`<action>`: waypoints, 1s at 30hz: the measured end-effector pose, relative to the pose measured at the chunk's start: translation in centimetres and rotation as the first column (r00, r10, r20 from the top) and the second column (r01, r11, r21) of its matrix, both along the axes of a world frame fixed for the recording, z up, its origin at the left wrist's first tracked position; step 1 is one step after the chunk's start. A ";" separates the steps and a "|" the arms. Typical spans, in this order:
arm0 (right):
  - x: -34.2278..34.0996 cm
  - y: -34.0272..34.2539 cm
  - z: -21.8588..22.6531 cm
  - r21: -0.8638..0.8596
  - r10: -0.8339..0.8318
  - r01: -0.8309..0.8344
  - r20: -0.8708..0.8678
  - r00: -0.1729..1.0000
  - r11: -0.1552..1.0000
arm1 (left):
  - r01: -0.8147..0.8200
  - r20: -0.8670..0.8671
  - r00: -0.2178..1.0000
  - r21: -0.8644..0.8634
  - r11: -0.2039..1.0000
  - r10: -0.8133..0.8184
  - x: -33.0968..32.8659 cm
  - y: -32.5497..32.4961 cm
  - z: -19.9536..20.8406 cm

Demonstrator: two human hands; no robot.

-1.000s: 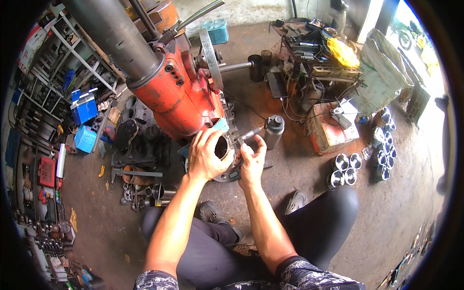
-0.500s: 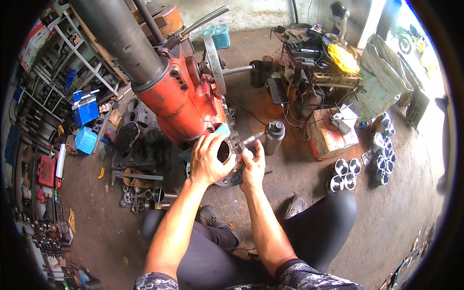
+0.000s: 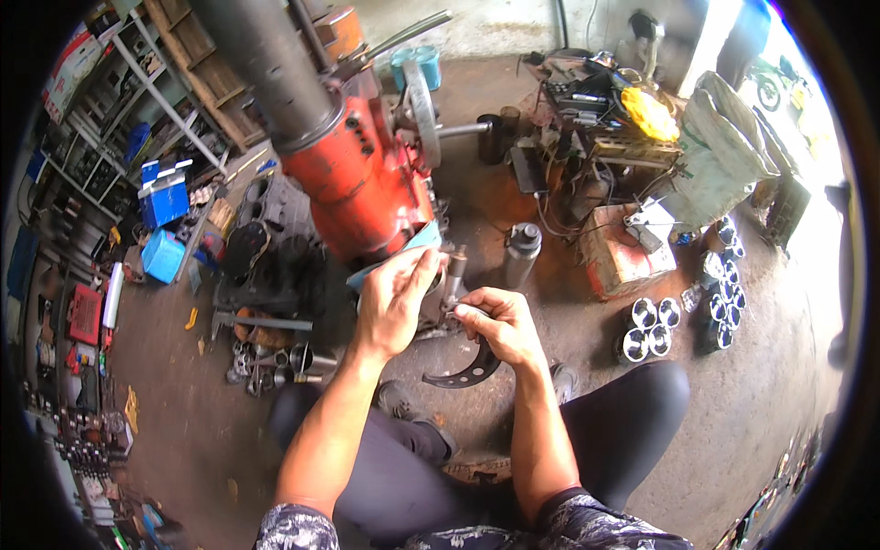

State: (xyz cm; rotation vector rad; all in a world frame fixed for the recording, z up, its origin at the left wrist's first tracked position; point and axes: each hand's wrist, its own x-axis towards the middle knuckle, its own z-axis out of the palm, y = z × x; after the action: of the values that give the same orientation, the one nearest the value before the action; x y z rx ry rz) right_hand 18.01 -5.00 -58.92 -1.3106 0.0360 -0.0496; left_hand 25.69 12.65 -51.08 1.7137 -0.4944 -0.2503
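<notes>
Right hand [image 3: 506,326] pinches a perforated micrometer [image 3: 489,361] — any lettering too small to read; left hand [image 3: 394,298] straight-fingered — hold unclear.

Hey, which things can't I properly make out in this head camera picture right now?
In the head view:
Any markings on the curved gauge in the right hand: too small to read.
Whatever lies directly behind the left hand: the hand covers it.
Top of the grey column: cut off by the upper edge.
Part of the right shoe: hidden by the right forearm.

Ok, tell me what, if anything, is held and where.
Right hand: the micrometer, near where its curved frame meets the barrel. Left hand: cannot tell if it holds anything.
</notes>
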 end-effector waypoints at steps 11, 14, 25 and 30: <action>-3.9 1.5 7.1 -0.112 0.129 -0.117 0.101 0.987 0.987 | 0.107 -0.207 0.970 -0.123 0.987 -0.131 1.7 5.6 2.4; -3.6 0.9 7.2 -0.092 0.109 -0.100 0.097 0.989 0.991 | 0.133 -0.291 0.935 -0.242 0.961 -0.202 0.6 6.7 3.5; -4.9 2.0 9.6 -0.355 0.179 -0.099 0.199 0.963 0.930 | 0.252 -0.266 0.916 -0.200 0.947 -0.300 0.8 7.3 4.2; -4.2 2.0 9.5 -0.445 0.153 -0.105 0.074 0.985 0.890 | 0.427 -0.189 0.831 -0.386 0.817 -0.524 -2.0 6.9 4.6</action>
State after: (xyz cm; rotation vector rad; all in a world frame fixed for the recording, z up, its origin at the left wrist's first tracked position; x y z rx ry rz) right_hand 13.77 -2.99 -49.43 -1.7600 -0.1641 -0.0140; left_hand 23.72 19.58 -46.45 1.1732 -0.7067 -0.7354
